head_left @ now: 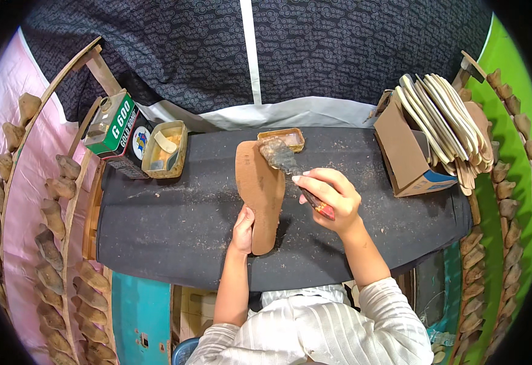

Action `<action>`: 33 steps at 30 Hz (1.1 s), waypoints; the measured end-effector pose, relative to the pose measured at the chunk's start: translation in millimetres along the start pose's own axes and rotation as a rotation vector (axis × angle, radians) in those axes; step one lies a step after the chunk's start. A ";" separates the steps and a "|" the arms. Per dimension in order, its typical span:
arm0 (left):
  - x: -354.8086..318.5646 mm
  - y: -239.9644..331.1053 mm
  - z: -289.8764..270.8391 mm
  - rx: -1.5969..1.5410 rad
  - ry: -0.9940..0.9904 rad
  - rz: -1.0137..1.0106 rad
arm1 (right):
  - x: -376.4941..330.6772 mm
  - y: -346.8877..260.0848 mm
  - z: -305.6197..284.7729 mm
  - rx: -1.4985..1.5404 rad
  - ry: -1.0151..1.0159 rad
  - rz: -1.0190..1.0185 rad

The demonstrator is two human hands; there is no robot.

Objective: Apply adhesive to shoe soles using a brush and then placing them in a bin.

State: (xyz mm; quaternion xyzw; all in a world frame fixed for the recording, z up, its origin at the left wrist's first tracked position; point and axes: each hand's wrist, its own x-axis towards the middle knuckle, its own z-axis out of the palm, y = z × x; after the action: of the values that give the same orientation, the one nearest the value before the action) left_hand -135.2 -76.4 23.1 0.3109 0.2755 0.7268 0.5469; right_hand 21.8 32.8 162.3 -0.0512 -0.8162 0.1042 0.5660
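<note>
A brown insole [260,194] is held above the dark-covered table, toe end away from me. My left hand [243,228] grips it along the left edge near the heel, thumb on top. In my right hand [334,199] is a brush [280,157] with a red and dark handle. Its wide, crusted head lies over the right side of the insole's toe end; whether it touches the surface I cannot tell. Just behind the brush sits a small shallow tray [294,137] with a pale, glossy inside, partly hidden by the brush.
At the left stand a green and dark metal can [117,131] and a yellowish tub [179,159] holding small tools. A cardboard box [403,158] at the right is packed with stacked insoles [445,121]. Racks of shoe lasts [50,246] flank both sides. Crumbs dot the tablecloth [169,231].
</note>
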 end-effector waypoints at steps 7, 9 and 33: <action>-0.2 -2.7 -10.1 -0.021 -0.023 0.013 | 3.6 12.8 2.3 -0.162 0.058 0.043; -0.4 -3.1 -9.5 -0.030 -0.011 0.016 | 1.5 4.4 2.0 -0.059 0.087 -0.025; 4.1 -5.0 -9.0 -0.097 0.140 0.137 | -17.0 -9.3 -0.7 0.398 -0.440 -0.104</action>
State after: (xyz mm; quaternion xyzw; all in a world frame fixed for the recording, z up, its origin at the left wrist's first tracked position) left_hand -139.7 -71.7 14.1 0.2506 0.2556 0.7949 0.4900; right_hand 28.7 20.4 149.2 0.1264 -0.8843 0.2415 0.3791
